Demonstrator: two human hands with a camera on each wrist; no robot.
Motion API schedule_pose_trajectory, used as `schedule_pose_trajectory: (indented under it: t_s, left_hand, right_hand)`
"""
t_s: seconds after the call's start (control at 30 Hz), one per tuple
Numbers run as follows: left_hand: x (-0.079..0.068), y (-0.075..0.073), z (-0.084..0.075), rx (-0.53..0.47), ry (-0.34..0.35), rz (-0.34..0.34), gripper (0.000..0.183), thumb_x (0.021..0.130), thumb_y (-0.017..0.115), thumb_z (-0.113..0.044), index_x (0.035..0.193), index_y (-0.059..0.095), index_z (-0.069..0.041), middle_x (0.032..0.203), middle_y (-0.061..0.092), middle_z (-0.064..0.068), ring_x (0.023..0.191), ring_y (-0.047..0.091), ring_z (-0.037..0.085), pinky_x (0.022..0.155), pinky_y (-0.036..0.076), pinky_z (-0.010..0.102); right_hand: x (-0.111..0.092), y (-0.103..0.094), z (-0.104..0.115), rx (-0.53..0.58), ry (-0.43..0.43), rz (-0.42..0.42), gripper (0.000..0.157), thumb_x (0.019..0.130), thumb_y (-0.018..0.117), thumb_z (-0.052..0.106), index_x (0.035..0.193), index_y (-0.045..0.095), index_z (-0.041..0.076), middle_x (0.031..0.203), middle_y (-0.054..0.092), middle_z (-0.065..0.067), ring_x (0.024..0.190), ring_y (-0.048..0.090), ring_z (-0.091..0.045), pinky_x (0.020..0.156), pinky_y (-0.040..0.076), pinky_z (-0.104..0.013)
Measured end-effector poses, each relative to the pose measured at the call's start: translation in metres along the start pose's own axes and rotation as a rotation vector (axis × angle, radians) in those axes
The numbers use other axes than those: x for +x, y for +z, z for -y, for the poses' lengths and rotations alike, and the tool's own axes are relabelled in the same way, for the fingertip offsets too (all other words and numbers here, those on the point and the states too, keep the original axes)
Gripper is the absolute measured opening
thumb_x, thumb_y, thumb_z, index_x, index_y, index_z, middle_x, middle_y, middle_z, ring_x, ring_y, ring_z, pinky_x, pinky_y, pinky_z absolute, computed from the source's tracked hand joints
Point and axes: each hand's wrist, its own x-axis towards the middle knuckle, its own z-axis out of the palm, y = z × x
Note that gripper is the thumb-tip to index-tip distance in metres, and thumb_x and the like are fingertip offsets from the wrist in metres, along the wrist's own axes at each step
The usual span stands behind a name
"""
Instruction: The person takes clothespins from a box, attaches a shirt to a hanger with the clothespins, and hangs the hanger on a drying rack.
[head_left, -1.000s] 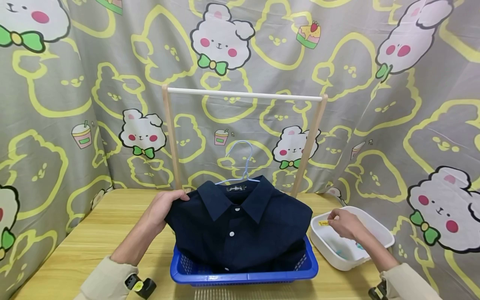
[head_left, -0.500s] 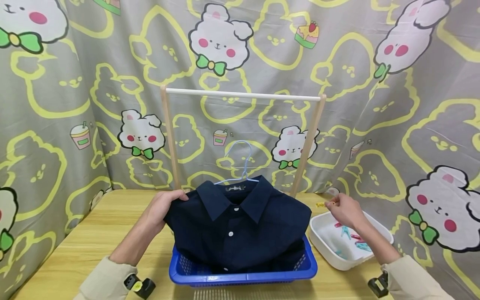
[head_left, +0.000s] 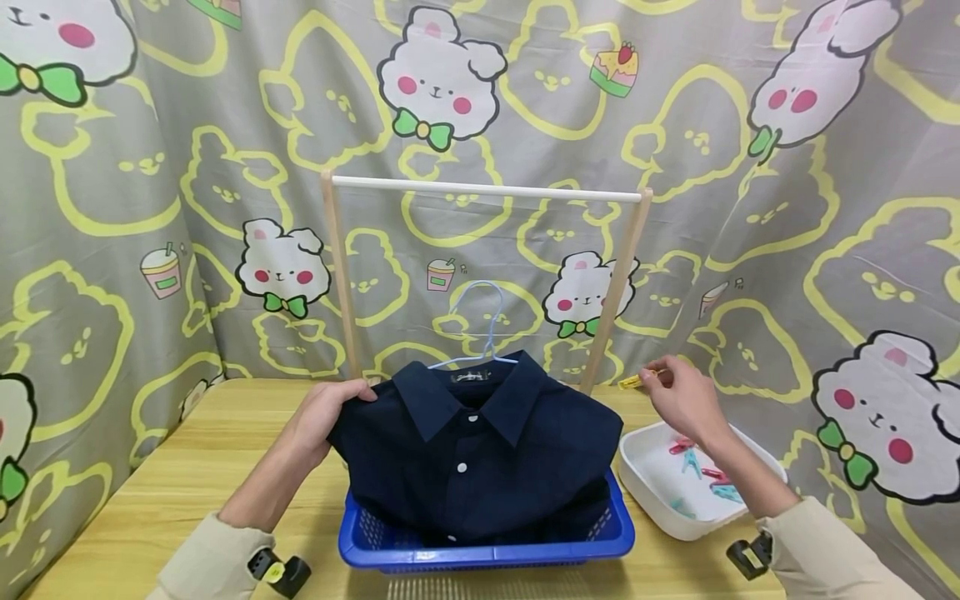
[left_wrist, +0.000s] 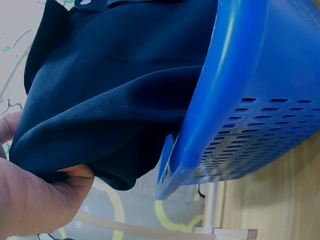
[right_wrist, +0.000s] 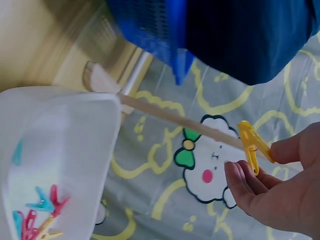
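A dark navy button shirt (head_left: 480,454) on a pale blue wire hanger (head_left: 491,321) stands bunched in a blue plastic basket (head_left: 487,553). My left hand (head_left: 322,417) grips the shirt's shoulder on the left, its thumb over the cloth; the left wrist view shows the fingers tucked under a fold. At the right, my right hand (head_left: 686,400) pinches a yellow clothespin (right_wrist: 252,145) between thumb and fingers, above the far side of a white tub (head_left: 663,508). In that tub lie several clothespins (right_wrist: 45,202) in pink, teal and yellow.
Behind the basket rises a clothes rack with wooden posts (head_left: 343,275) and a white top bar (head_left: 487,188). All of it stands on a wood-grain table (head_left: 187,467). A patterned grey curtain (head_left: 465,100) closes off the back and both sides.
My right hand has lifted out of the white tub with the yellow clothespin and moved up, uncovering the clothespins below. The left hand and the shirt stay in place.
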Motion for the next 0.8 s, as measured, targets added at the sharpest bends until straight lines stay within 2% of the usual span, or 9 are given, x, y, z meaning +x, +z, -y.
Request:
schedule_pose_trajectory:
  t_s: [0.2,0.33,0.47,0.8]
  left_hand:
    - [0.000,0.000,-0.001,0.005,0.004,0.009,0.024,0.096,0.059,-0.023,0.087,0.079,-0.014,0.120,0.063,0.005,0.100,0.059,0.014,0.084,0.052,0.027]
    - [0.000,0.001,-0.001,-0.004,0.005,0.010,0.023,0.095,0.059,-0.022,0.084,0.079,-0.015,0.111,0.064,0.002,0.097,0.060,0.014,0.083,0.053,0.027]
    - [0.001,0.002,0.000,-0.009,0.008,0.011,0.023,0.095,0.060,-0.022,0.084,0.078,-0.015,0.106,0.065,0.000,0.096,0.060,0.015,0.082,0.052,0.027]
    - [0.001,0.001,-0.001,-0.004,0.002,0.002,0.023,0.096,0.060,-0.023,0.085,0.079,-0.015,0.105,0.065,0.001,0.095,0.061,0.015,0.083,0.053,0.027]
  right_hand:
    - [0.001,-0.006,0.019,0.054,-0.039,-0.065,0.044,0.106,0.050,0.035,0.126,0.058,-0.004,0.117,0.067,-0.028,0.108,0.064,-0.045,0.085,0.055,-0.055]
    - [0.001,-0.009,0.033,0.081,-0.045,-0.074,0.047,0.106,0.050,0.038,0.128,0.057,-0.003,0.119,0.067,-0.027,0.111,0.064,-0.044,0.087,0.055,-0.054]
    - [0.001,-0.011,0.048,0.090,-0.064,-0.083,0.043,0.106,0.052,0.036,0.125,0.059,-0.002,0.116,0.068,-0.025,0.109,0.065,-0.042,0.087,0.055,-0.053]
    - [0.003,-0.009,0.088,0.148,-0.150,-0.107,0.034,0.103,0.059,0.031,0.119,0.063,0.001,0.109,0.072,-0.020,0.104,0.069,-0.037,0.088,0.054,-0.052]
